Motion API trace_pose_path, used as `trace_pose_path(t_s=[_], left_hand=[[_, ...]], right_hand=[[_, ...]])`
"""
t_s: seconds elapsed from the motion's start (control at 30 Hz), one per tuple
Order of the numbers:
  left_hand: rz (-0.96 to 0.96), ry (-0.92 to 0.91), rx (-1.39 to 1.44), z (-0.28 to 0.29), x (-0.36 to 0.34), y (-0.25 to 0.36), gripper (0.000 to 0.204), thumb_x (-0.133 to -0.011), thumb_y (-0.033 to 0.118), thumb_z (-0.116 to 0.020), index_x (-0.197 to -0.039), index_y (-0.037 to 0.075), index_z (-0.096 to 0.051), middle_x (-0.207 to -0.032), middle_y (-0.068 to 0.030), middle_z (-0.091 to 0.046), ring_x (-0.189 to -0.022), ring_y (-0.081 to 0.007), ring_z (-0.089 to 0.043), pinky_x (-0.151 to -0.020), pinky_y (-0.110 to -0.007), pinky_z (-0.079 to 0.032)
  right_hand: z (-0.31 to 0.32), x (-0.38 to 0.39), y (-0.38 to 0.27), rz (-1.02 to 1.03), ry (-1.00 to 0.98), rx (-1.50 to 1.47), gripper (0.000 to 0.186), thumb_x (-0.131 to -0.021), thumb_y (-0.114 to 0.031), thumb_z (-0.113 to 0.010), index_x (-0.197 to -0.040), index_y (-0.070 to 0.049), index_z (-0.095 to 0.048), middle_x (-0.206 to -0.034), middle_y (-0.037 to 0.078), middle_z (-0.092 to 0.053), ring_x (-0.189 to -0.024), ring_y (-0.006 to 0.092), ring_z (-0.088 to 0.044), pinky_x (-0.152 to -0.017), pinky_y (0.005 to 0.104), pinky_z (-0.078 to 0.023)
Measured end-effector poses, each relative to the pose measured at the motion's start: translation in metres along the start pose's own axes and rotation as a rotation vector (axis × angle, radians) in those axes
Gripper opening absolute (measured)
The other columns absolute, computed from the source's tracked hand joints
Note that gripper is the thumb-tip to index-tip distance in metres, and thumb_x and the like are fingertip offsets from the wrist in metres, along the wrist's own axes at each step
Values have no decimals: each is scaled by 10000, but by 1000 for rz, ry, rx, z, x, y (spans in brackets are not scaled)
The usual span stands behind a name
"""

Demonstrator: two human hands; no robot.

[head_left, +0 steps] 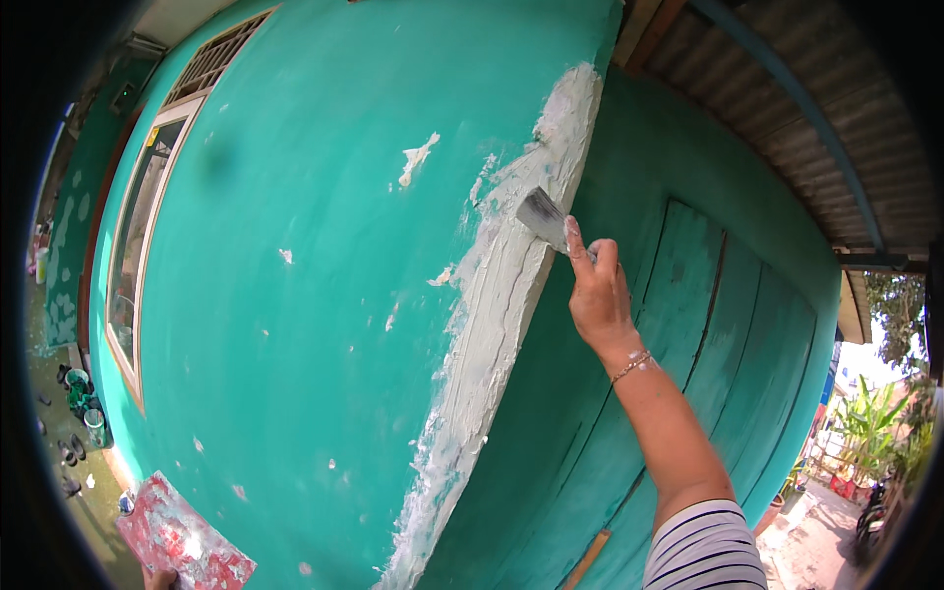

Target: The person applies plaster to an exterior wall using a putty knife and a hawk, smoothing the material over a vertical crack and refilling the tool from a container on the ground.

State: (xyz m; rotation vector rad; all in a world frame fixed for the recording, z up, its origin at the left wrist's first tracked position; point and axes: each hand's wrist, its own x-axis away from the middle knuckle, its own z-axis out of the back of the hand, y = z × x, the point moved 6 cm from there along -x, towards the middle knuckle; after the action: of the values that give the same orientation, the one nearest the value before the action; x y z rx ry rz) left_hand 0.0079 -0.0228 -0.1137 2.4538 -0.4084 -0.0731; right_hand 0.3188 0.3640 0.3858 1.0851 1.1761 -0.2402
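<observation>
Closed around a scraper (pixel 543 218), the right hand (pixel 602 300) has its index finger extended toward the base of the broad metal blade, while the handle is mostly hidden in the fist. The blade lies over a long strip of whitish paste (pixel 487 305) that runs down the corner of a green wall (pixel 324 324), with ragged edges and ridges along its length. At the lower left, the left hand (pixel 160 578), largely cut off by the picture's edge, grips a red board (pixel 138 531) smeared with white and grey paste, well apart from the scraper. Small pale patches dot the wall between the board and the strip. A bracelet (pixel 631 367) circles the right wrist, just beside a whitish smear on the skin, and a striped sleeve (pixel 705 551) covers the upper arm. Beyond the corner stand green panels (pixel 708 305) in shade, under a corrugated roof (pixel 806 108). A pale-framed window (pixel 147 236) sits far left, and leafy plants (pixel 870 423) grow at the far right, in bright light
</observation>
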Motion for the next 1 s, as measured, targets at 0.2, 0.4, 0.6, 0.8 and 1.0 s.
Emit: trace_pose_path(t_s=[0.2,0.4,0.6,0.8,1.0], left_hand=[[-38,-65,-28,19,4,8,332,-914,36,-526,-1238,-28,-556,-1092,-124,-636,-920,-210,-629,-708,-310,-533],[-105,7,-12,24,13,23,339,-908,31,-533,-1238,-42,-554,-1110,-137,-637,-941,-227,-634,-720,-324,-540],[-2,-72,-47,21,8,2,309,-920,31,-519,-1217,-30,-578,-1040,-110,-653,-860,-203,-636,-689,-308,-531],[3,-33,-15,33,10,1,315,-923,49,-530,-1228,-14,-582,-1045,-100,-649,-850,-183,-627,-685,-296,-524],[-59,65,-43,47,17,26,336,-913,54,-534,-1239,-19,-576,-1086,-106,-645,-901,-203,-627,-733,-302,-521]], right_hand=[[20,60,21,-220,-133,-213,710,-823,126,-478,-1464,-178,-441,-962,123,-434,-792,285,-502,-796,363,-485],[87,-2,15,-228,-39,-575,464,-863,27,-605,-1298,-133,-626,-800,51,-459,-691,179,-467,-676,267,-430],[79,-102,41,-4,-41,-52,387,-888,-65,-592,-1220,-244,-676,-832,92,-499,-776,264,-551,-709,384,-484],[57,-59,8,52,-156,11,416,-845,-33,-575,-1181,-248,-695,-831,109,-494,-809,296,-564,-717,407,-490],[49,62,-49,-105,-463,-545,455,-854,8,-603,-1249,-209,-666,-791,81,-469,-704,223,-509,-666,329,-453]])
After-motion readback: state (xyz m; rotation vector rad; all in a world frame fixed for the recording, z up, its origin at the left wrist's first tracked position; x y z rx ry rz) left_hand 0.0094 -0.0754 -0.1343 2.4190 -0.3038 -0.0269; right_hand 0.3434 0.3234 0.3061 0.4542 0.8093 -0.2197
